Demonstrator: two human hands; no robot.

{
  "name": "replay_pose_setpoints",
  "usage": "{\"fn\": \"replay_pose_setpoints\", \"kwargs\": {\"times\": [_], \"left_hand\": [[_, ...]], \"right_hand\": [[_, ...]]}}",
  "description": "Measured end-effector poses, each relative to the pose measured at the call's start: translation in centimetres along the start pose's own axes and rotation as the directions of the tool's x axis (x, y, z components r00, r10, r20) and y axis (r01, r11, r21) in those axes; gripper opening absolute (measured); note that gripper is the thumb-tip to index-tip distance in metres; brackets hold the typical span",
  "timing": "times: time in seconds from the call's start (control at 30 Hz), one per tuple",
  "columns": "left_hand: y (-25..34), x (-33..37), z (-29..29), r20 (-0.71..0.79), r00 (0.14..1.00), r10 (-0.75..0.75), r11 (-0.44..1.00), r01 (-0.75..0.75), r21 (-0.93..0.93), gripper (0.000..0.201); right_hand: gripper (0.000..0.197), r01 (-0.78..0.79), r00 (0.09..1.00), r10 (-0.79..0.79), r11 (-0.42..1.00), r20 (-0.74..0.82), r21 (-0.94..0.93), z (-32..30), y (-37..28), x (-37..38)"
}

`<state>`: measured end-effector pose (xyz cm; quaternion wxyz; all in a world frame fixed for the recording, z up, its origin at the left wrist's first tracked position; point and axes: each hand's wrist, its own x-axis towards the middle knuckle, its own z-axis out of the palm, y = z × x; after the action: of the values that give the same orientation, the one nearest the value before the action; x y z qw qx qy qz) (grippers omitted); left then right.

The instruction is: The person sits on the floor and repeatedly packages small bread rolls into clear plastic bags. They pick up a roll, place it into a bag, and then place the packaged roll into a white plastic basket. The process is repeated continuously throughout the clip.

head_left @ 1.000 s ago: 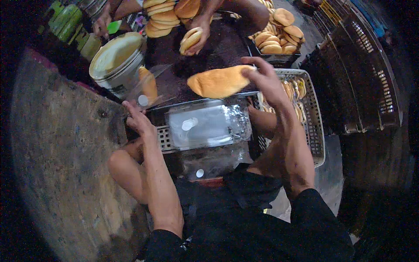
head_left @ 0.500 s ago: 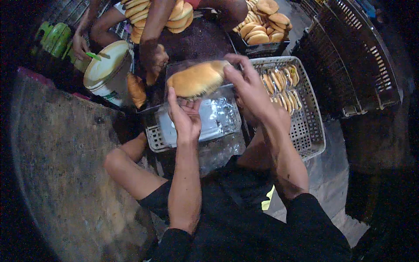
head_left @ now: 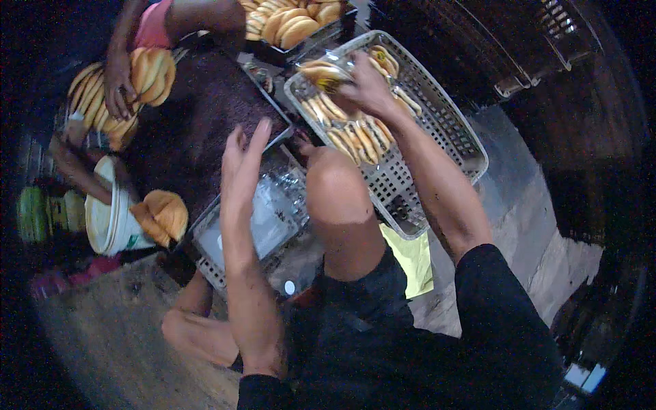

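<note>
While the right hand (head_left: 367, 85) appears to grasp a bagged bread roll (head_left: 321, 70) just left of its fingers, at the slotted plastic basket (head_left: 447, 143), left hand (head_left: 244, 147) empty, fingers loose, near clear plastic bags (head_left: 275, 213), light pressure and edge-on alignment with the bagged row (head_left: 359, 140) below the palm should limit crushing

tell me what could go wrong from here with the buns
The right hand is at a wrapped bun close above the packed buns in the crate; pressing down might squash them. Motion blur hides its grip, so a slip is possible too. The loose bun beside the bucket could get bumped.
</note>
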<state>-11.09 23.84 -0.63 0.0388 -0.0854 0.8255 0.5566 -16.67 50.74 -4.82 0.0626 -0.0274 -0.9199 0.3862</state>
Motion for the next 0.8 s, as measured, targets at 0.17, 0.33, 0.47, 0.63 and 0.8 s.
{"fn": "replay_pose_setpoints", "kwargs": {"times": [0.17, 0.33, 0.47, 0.63, 0.8], "left_hand": [[-6.8, -6.7, -5.8, 0.238, 0.862, -0.448, 0.587, 0.082, 0.806, 0.058], [-13.4, -7.1, -7.9, 0.234, 0.859, -0.455, 0.564, 0.074, 0.823, 0.052], [-10.3, -8.1, -8.5, 0.4, 0.822, -0.406, 0.85, 0.179, 0.496, 0.037], [-1.5, -10.7, -8.6, 0.107, 0.993, 0.045, 0.985, -0.062, 0.164, 0.031], [-2.2, -10.0, -8.6, 0.075, 0.989, -0.126, 0.984, 0.134, -0.115, 0.029]], "right_hand": [[0.074, -0.485, 0.866, 0.429, 0.844, -0.255, -0.228, -2.7, 12.8, -6.0], [0.073, -0.394, 0.878, 0.077, 0.675, -0.472, -0.623, -3.6, 19.1, 0.0], [0.062, 0.265, 0.952, -0.257, 0.964, -0.167, 0.028, -3.5, 0.3, 3.4], [0.053, 0.46, 0.608, -0.643, 0.763, 0.465, 0.454, 1.6, -15.8, -7.6], [0.028, 0.229, 0.872, -0.445, 0.74, 0.205, 0.633, 3.0, -19.5, -12.1]]}}
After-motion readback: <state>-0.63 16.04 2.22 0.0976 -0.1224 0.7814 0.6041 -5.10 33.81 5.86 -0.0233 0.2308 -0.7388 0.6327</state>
